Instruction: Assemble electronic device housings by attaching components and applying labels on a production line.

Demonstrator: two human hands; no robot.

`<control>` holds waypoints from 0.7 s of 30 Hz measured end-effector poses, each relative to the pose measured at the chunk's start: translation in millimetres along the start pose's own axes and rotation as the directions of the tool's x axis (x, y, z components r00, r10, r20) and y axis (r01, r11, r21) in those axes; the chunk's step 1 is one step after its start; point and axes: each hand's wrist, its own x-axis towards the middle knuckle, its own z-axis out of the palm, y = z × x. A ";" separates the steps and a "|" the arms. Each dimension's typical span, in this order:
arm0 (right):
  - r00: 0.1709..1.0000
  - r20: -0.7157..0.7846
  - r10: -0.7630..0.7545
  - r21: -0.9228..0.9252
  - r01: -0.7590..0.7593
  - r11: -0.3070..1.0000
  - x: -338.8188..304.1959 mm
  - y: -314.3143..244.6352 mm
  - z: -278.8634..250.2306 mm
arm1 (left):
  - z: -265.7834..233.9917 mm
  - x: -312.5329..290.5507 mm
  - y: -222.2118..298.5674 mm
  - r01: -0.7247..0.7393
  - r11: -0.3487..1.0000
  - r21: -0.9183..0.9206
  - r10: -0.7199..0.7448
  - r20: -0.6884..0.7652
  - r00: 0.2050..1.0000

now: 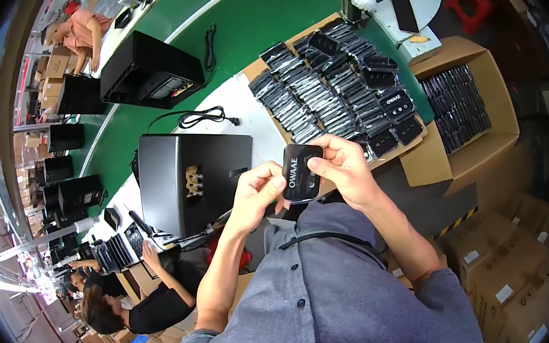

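In front of my chest I hold a flat black plate with rounded corners and white printing (302, 172). My left hand (259, 190) pinches its left edge between thumb and fingers. From the upper right, my right hand (347, 170) grips it, thumb on its face. Just beyond my hands, rows of similar black pieces in shiny clear wrap (294, 107) fill a cardboard tray (253, 70). Left of my hands, a large black cabinet (219, 156) sits on the bench, with several gold-coloured metal fittings (194, 182) on it.
An open carton (503, 105) of black pieces stands right of the tray. A coiled cable (203, 118) lies behind the cabinet. Another black cabinet (145, 67) rests on the green conveyor (238, 7). Co-workers sit at left, one in black (164, 300). Closed cartons (511, 277) are stacked at right.
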 end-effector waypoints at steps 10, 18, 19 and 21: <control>0.994 0.028 0.106 -0.059 -0.104 0.993 -6.8 23.4 -10.3 | 3.3 -8.8 -1.0 0.006 1.000 -0.022 -0.006 -0.012 1.000; 1.000 -0.005 0.003 -0.019 -0.003 1.000 -6.9 23.7 -2.4 | -7.1 -15.4 -9.1 -0.012 0.998 -0.068 0.010 -0.025 1.000; 0.999 -0.047 -0.025 -0.104 0.020 0.994 -6.1 24.6 -1.3 | -9.9 -16.5 -13.2 -0.031 0.995 -0.092 0.029 -0.020 0.999; 0.997 -0.006 0.074 -0.055 -0.074 0.996 -5.1 28.6 -6.1 | -11.6 -18.1 -13.9 -0.029 0.987 -0.159 0.029 0.000 1.000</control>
